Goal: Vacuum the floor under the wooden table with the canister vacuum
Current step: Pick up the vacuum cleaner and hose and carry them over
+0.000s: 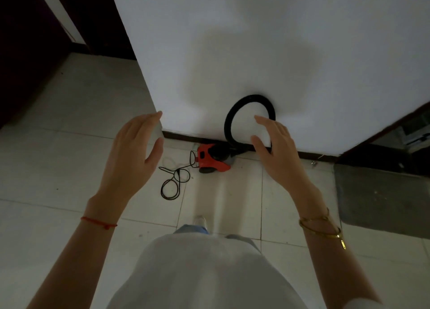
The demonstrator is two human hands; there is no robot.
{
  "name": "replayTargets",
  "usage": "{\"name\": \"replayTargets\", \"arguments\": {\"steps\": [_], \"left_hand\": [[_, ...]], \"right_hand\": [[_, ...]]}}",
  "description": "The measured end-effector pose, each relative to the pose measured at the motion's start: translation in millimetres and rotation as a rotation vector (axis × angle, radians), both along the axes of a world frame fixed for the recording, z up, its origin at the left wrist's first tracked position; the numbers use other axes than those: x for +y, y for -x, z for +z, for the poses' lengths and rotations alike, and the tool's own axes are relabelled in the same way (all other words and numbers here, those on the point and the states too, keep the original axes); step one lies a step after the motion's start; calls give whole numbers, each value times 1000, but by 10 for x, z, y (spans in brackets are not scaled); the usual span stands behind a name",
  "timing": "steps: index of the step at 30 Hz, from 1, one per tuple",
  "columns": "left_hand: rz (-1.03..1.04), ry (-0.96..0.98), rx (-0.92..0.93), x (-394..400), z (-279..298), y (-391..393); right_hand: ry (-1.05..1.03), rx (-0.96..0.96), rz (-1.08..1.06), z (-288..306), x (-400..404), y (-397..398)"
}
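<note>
I judge that the task is only at its beginning. Nothing is picked up yet, and no wooden table is in view, so the whole vacuuming is left to do.

My left hand and my right hand are both raised in front of me with the fingers straight and a little apart. They hold nothing and touch nothing.

The canister vacuum stands on the tiled floor, close against the dark baseboard of the white wall, between my two hands in the view. It is small, with an orange-red body and dark parts. Its black hose curls up in a loop before the wall. The black power cord lies loosely coiled on the floor just beside it, and I see no plug in a socket.
</note>
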State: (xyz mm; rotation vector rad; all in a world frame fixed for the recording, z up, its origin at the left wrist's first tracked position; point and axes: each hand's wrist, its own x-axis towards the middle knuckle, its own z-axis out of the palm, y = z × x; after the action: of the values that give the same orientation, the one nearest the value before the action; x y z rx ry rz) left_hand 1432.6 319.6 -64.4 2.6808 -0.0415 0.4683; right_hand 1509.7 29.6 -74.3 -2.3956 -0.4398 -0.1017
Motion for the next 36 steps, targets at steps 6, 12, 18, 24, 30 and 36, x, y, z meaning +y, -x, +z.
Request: {"name": "replayTargets", "arguments": {"steps": [6,12,18,24,30,36], "left_hand": [[11,26,16,27,-83,-682],[84,66,70,-47,-470,-1103],[177,71,126,-36,-1067,-1402],[269,43,233,135,-2120,-1592],[295,1,320,277,-3684,-1775],[339,-41,368,460,-5633,-1872]], "right_hand": [[38,50,-41,-145,6,-665],[16,122,-36,-464,-87,-1183],[59,215,85,-867,-8,-1620],[81,214,207,-1623,283,-2027],[61,164,274,-2839,621,-2349],[49,113,370,-4360,790,-2501]]}}
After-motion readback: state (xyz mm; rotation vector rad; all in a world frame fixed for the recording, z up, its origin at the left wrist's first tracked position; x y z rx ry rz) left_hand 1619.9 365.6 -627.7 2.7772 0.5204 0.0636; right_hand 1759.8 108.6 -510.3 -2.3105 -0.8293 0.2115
